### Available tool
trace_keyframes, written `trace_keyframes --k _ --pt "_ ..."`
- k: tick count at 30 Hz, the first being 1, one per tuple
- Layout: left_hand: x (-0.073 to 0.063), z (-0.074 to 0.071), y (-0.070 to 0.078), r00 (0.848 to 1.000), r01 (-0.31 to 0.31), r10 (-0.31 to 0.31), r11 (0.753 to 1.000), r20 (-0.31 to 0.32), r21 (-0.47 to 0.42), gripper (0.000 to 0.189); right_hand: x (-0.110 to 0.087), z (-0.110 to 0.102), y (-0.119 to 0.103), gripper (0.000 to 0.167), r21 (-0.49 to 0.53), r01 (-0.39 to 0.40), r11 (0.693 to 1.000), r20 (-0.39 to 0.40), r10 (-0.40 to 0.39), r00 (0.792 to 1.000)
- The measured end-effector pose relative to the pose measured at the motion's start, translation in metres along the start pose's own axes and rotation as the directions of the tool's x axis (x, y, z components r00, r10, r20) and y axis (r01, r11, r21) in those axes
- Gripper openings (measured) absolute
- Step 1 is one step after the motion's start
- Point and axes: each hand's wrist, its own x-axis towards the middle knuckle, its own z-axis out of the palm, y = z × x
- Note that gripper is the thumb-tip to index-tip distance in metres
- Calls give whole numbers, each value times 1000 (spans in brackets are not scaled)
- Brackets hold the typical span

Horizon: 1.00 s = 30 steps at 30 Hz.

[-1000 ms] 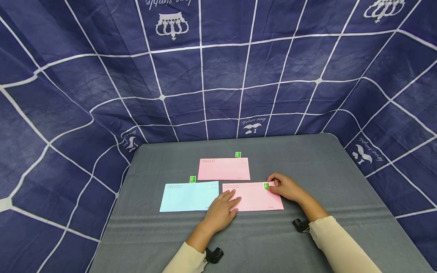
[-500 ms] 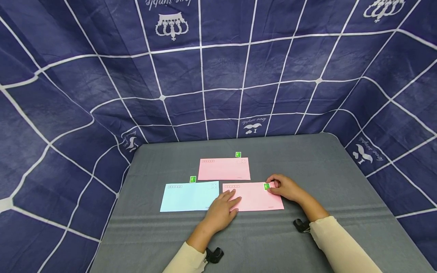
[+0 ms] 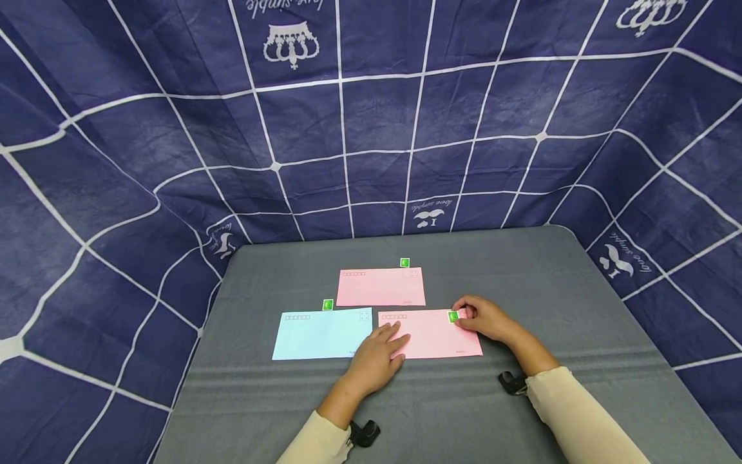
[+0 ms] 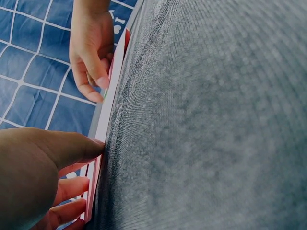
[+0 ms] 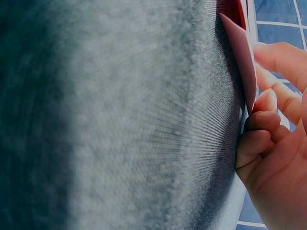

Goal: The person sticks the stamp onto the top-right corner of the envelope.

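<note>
A pink envelope (image 3: 431,341) lies flat in front of the person, printed with small boxes at its upper left. My left hand (image 3: 371,361) rests on its left part, fingers spread and straight; the thumb touches its near edge in the left wrist view. At its upper right corner sits a green stamp (image 3: 453,316) with a white border. My right hand (image 3: 487,320) pinches this stamp between thumb and index finger, right at the envelope's surface. In the right wrist view, the right hand's other fingers curl beside the raised corner of the pink envelope (image 5: 242,60).
A light blue envelope (image 3: 319,336) lies to the left, with a green stamp (image 3: 328,305) just above it. Farther back is another pink envelope (image 3: 380,290), a second loose stamp (image 3: 404,263) beyond its edge. Blue checked cloth (image 3: 377,116) walls the grey table (image 3: 261,412).
</note>
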Motion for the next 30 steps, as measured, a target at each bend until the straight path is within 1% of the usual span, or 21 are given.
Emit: trace_keyframes --k 3,6,9,13,17,23,27,30 --pt "0 -1 1 1000 11 -10 1000 10 -13 44 -1 -1 0 27 22 2 1000 3 -2 1000" --pt "0 -1 2 1000 8 -8 1000 1 -12 43 -2 -2 0 29 61 -9 998 -1 9 1000" --pt "0 -2 3 1000 5 -5 1000 -7 -7 43 -3 -4 0 30 96 -2 995 0 2 1000" --pt "0 -2 4 1000 10 -10 1000 -23 -4 43 -4 -4 -2 31 87 8 996 -13 -6 1000" --pt "1 0 5 998 21 -21 1000 -53 9 41 -5 -3 -5 29 85 12 996 -37 -9 999" --pt "5 2 7 995 41 -39 999 -87 25 38 -5 -2 -4 24 72 -12 997 -76 17 997" --pt "6 3 7 989 40 -36 999 -141 25 35 -6 -2 -5 21 98 -20 995 -106 30 994" --pt "6 3 7 978 40 -42 999 -202 -14 32 -7 -2 -7 18 116 -10 993 -130 25 991"
